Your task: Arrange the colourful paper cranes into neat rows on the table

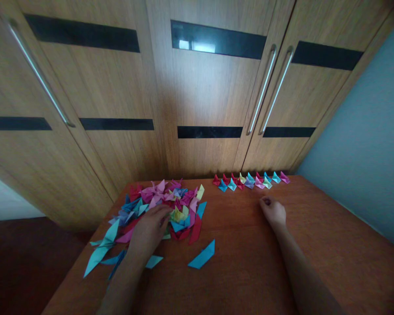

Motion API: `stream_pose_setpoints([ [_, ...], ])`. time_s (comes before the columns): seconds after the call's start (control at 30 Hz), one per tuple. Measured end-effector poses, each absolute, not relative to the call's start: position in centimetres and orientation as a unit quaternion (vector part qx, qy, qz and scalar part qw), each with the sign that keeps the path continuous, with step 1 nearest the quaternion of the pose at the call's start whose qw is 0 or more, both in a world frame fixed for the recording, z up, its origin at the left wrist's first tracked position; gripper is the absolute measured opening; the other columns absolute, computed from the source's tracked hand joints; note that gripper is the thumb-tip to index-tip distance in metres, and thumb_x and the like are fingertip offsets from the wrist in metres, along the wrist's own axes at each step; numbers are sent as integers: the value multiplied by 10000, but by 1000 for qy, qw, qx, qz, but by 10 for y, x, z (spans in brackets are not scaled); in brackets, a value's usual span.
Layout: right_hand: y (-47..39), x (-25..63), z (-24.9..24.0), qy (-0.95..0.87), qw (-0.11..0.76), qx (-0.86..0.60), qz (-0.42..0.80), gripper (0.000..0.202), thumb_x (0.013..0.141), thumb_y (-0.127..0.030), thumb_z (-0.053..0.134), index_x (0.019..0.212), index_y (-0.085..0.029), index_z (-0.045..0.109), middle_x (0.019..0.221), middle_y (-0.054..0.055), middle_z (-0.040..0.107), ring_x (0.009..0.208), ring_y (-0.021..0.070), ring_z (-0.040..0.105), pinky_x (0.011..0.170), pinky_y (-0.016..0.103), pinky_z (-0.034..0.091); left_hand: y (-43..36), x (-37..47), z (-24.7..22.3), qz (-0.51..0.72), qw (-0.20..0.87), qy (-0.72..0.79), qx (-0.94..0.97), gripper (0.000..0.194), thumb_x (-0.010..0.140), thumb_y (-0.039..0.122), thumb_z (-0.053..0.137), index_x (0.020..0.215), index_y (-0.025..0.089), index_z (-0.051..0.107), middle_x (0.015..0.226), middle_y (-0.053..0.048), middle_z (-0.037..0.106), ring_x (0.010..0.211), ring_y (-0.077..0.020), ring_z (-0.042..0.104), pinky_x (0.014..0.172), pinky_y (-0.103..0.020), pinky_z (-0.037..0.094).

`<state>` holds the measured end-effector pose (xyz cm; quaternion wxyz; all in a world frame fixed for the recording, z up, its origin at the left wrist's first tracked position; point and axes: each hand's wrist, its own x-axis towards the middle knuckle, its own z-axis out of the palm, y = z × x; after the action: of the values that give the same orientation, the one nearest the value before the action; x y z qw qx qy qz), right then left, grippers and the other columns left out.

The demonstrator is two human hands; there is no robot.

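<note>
A heap of colourful folded paper pieces [154, 192] lies on the left of the table, in pink, red, blue, purple and yellow. My left hand [151, 227] reaches over its front with bent fingers drawn together. The fingertips meet a yellow folded paper [179, 214]; whatever is between them is hidden. On the right, my right hand [273, 211] rests near the tabletop with curled fingers, and no paper shows in it. Just beyond it, small pointed folded paper pieces [249, 182] stand in two rows along the back edge.
A blue paper strip [202, 255] with slanted ends lies flat in front of the heap. Large pale-green paper [102, 249] spreads at the left edge of the brown table [236, 271]. Wooden cabinet doors [203, 96] with metal handles rise directly behind.
</note>
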<state>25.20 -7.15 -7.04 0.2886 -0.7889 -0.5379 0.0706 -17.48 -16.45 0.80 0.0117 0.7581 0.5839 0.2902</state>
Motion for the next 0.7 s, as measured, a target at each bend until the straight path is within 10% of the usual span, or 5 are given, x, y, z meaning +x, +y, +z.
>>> stream_pose_setpoints([
  [0.3,-77,245,-67,-534,321,-778,82,216,797,-329,535,907,-207,677,846,55,712,815,218,661,643,238,423,-173,-175,21,408,-59,637,651,235,846,355,520,948,194,659,941,-68,708,848,-221,673,799,-320,514],
  [0.7,-118,133,-34,-670,485,-448,338,302,825,-448,585,946,-178,645,865,49,680,785,174,627,719,284,508,-181,-129,15,499,217,575,611,160,806,339,609,838,200,682,816,-20,726,749,-179,679,687,-277,539],
])
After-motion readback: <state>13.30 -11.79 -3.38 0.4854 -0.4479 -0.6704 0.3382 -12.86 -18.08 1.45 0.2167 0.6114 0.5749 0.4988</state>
